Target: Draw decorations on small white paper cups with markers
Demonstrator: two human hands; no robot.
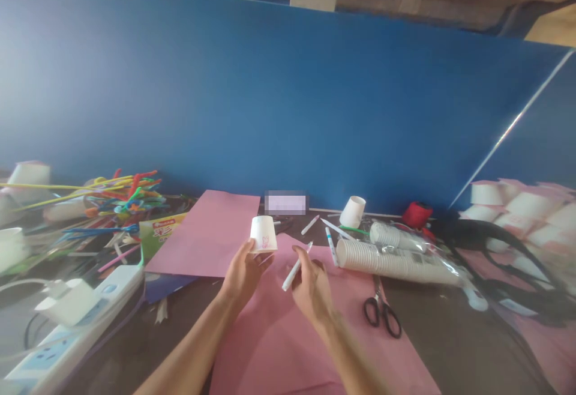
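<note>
My left hand (244,272) is closed around the rim of a white paper cup (263,230), which is held upside down. A small pink drawing, like a rabbit's head, shows on the cup's side. In my right hand (311,281) is a white marker pen (291,275), gripped between thumb and fingers a little to the right of the cup; pen and cup are apart. Both hands are above a sheet of pink paper (270,329) on the dark table.
Stacked paper cups (396,261) in plastic, black-handled scissors (382,317) and loose markers (332,245) lie to the right. One cup (352,212) stands behind. On the left are colourful pipe cleaners (135,194) and a power strip (90,317). A blue partition (270,95) borders the back.
</note>
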